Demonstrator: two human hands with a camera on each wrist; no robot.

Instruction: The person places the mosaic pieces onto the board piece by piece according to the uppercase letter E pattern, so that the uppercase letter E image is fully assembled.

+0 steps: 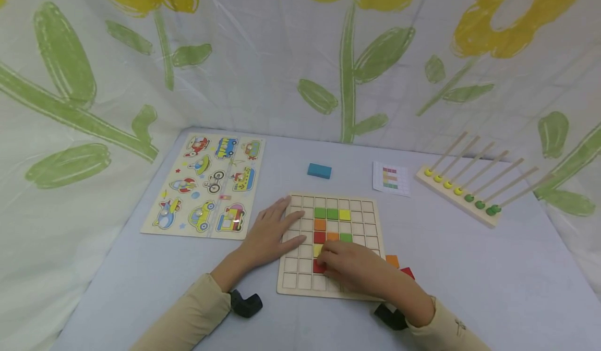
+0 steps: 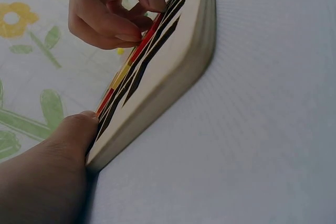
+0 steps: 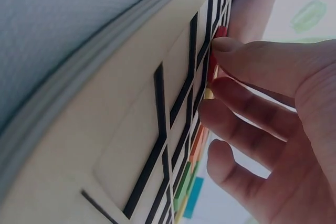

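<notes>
A wooden grid board (image 1: 297, 291) lies flat on the table. Spread fingers of my left hand (image 1: 268, 238) rest along its left edge, with the thumb over the squares. Above the board's lower part, my right hand (image 1: 359, 269) pinches a red tile (image 1: 318, 266) between thumb and fingertips, low in the column of coloured tiles. In the right wrist view the thumb presses on the red tile (image 3: 214, 59). Right above it sits a yellow tile (image 1: 317, 249), then another red tile and an orange tile (image 1: 320, 225). Green tiles and a yellow tile (image 1: 345, 215) top the pattern. My right hand hides some squares.
Loose orange (image 1: 392, 261) and red tiles (image 1: 407, 273) lie right of the board. Behind it are a blue block (image 1: 319, 171) and a printed pattern card (image 1: 392, 179). A vehicle puzzle (image 1: 188, 226) lies left; a peg rack with beads (image 1: 457, 197) stands at the right.
</notes>
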